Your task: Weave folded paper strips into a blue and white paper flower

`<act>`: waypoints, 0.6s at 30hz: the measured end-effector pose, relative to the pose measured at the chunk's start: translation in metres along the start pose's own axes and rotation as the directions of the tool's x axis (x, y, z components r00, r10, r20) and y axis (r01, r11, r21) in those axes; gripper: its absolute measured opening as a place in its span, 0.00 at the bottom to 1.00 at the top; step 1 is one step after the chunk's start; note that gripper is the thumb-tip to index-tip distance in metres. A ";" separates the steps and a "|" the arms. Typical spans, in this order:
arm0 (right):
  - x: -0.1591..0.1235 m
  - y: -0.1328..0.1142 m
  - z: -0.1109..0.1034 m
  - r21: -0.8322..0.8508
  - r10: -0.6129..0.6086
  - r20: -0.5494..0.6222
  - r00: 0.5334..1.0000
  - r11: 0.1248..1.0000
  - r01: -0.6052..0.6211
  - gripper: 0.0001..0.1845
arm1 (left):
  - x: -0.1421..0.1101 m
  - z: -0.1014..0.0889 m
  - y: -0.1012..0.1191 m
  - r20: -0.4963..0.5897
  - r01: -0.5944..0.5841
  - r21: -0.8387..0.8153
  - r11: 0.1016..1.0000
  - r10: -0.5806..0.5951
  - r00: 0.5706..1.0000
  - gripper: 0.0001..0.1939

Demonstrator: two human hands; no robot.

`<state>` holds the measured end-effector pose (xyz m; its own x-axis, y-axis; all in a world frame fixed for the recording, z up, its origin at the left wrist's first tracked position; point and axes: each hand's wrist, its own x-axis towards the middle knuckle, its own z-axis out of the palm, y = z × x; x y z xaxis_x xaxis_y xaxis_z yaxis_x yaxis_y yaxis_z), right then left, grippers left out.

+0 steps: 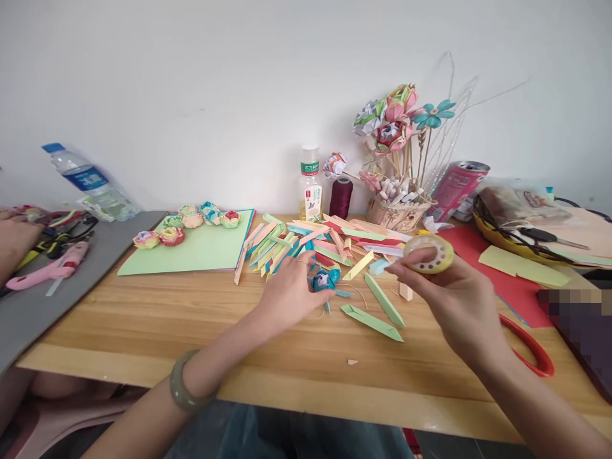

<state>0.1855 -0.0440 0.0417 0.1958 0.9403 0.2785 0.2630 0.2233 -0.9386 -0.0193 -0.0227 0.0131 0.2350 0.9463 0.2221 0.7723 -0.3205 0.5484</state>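
My left hand (287,290) is closed around a small blue paper flower (325,278) with a pale centre, just above the tabletop. In my right hand (461,299), thumb and fingers grip a pale yellow tape roll (444,255), raised to the right of the flower. A heap of folded coloured paper strips (306,239) spreads behind both hands. Two folded green strips (373,322) lie between the hands, nearer the front. Thin thread (356,292) curls on the wood beside the flower.
Finished paper flowers (193,217) rest on green sheets (186,255) at left. Along the wall stand a bottle (310,185), a dark red thread spool (341,199) and a flower basket (399,210). Red-handled scissors (540,363) lie right. Another person's hand (16,242) is near a pink glue gun (55,264).
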 end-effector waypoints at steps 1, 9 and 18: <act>0.005 0.002 0.003 0.015 0.020 0.050 0.999 1.000 -0.021 0.09 | 0.003 0.003 -0.004 0.066 -0.031 0.037 0.999 0.029 0.997 0.28; 0.014 0.021 0.031 0.108 0.117 0.340 0.933 0.981 -0.162 0.23 | -0.012 0.010 -0.007 0.050 -0.332 0.092 0.939 0.329 0.943 0.16; 0.001 0.001 0.039 0.307 0.078 0.312 0.947 0.935 -0.178 0.18 | -0.020 0.011 -0.009 -0.201 -0.547 0.165 0.821 0.571 0.796 0.13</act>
<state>0.1487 -0.0330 0.0326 -0.0884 0.9880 0.1267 -0.0790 0.1198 -0.9896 -0.0241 -0.0386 -0.0051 0.5095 0.5620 0.6516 0.6027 -0.7735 0.1958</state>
